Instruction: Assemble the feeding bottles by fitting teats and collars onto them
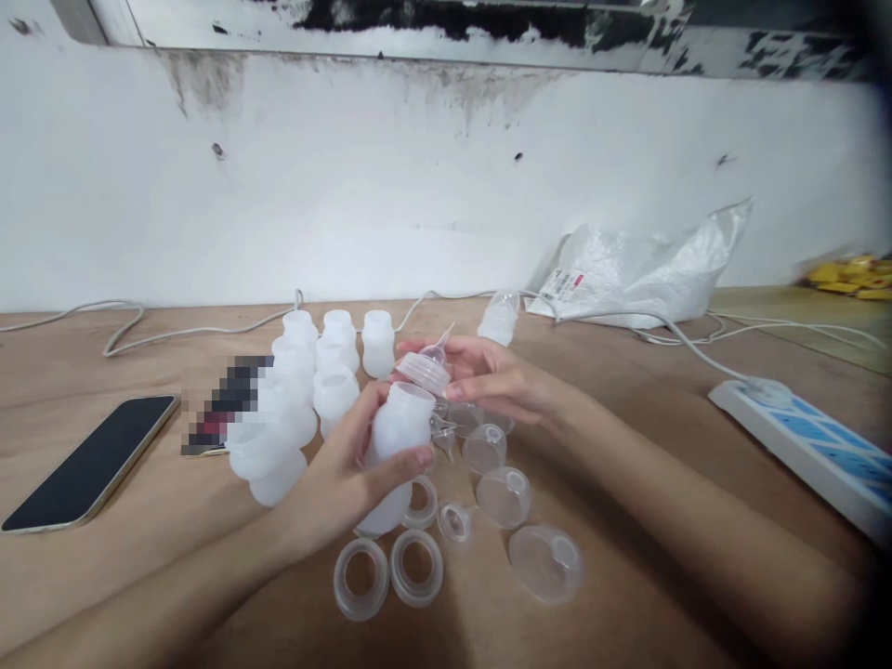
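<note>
My left hand (355,465) is wrapped round a milky white plastic bottle (400,423) with an uncovered mouth. Just over that mouth, my right hand (488,376) pinches a clear screw collar (424,372) with a pointed nozzle standing up from it, slightly tilted. I cannot tell whether collar and bottle rim touch. Below my hands lie loose clear rings (360,606), a small nozzle piece (455,522) and several clear domed caps (503,497). Left of the held bottle stand several open white bottles (338,395) in rows.
A dark phone (90,460) lies at the left, with a pixelated item (227,404) beside it. At the back are a capped bottle (499,318), a white plastic bag (634,269) and a cable (425,297). A power strip (808,446) lies at the right.
</note>
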Action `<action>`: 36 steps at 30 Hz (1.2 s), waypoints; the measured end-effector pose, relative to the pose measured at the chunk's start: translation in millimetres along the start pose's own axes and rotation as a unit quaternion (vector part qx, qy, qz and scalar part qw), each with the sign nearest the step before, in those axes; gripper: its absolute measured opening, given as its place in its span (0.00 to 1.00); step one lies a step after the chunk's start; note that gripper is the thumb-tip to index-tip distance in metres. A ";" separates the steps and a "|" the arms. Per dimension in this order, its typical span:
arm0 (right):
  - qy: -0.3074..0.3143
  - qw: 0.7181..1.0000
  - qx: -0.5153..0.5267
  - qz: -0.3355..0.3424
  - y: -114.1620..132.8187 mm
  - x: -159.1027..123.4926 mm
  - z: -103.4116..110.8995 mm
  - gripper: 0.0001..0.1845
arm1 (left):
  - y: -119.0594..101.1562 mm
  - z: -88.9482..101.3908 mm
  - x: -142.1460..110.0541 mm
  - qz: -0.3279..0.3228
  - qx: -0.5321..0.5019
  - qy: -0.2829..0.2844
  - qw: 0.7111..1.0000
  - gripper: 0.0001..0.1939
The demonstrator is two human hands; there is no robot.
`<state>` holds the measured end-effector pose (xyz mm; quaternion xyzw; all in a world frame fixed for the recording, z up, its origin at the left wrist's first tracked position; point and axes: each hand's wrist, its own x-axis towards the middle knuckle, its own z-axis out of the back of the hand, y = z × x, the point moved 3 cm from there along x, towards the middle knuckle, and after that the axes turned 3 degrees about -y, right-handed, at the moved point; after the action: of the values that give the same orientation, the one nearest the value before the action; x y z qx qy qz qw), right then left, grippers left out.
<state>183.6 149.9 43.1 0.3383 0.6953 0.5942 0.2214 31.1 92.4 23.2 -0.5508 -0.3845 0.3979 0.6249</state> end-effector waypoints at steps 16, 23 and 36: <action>0.033 0.997 -0.069 0.005 -8.3 0.5 8.9 0.24 | 3.4 0.0 -0.3 0.033 -0.037 -0.045 0.998 0.18; 0.009 0.997 -0.078 0.000 -6.0 0.4 9.0 0.26 | 2.5 -0.4 -0.3 -0.008 0.003 -0.052 0.999 0.18; -0.050 0.981 -0.183 0.047 -12.9 3.8 -1.6 0.19 | 3.6 2.7 0.8 -0.051 0.096 -0.108 0.988 0.21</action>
<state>177.2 150.8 31.1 0.3537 0.5459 0.7035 0.2863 28.7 94.4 19.9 -0.4212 -0.4373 0.4577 0.6496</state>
